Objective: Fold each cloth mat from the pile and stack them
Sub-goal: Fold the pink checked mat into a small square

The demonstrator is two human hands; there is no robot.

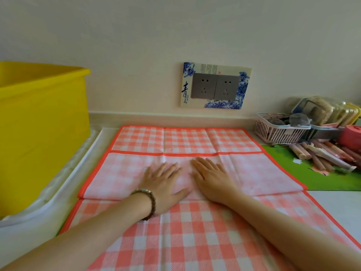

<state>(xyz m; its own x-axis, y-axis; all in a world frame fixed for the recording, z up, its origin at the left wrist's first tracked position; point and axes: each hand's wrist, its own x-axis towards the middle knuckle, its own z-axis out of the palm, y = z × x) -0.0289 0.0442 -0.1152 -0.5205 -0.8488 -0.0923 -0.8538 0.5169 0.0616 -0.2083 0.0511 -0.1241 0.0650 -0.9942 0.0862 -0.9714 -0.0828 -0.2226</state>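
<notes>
Head view: an orange-checked mat (187,139) lay spread on the counter (336,204), reaching from near the back wall towards the person. Across its middle lay a paler, turned-over panel (121,173), its orange border along the far edge and a crease along the near one. Whether panel and mat were one cloth or two could not be told.

Both hands rested palm down on the panel, side by side near its middle and slightly apart. The left hand (164,184), a bead bracelet (148,200) on its wrist, had its fingers straight and spread, gripping nothing. The right hand (211,178) lay the same way, fingers straight and closer together, pressing flat.

A yellow bin (43,124) stood left of the mat. A double socket (214,87) sat on the wall behind. To the right, a pink basket (277,132) stood by the wall, with sticks (320,155) on a green sheet (293,173) whose edge ran under the panel.
</notes>
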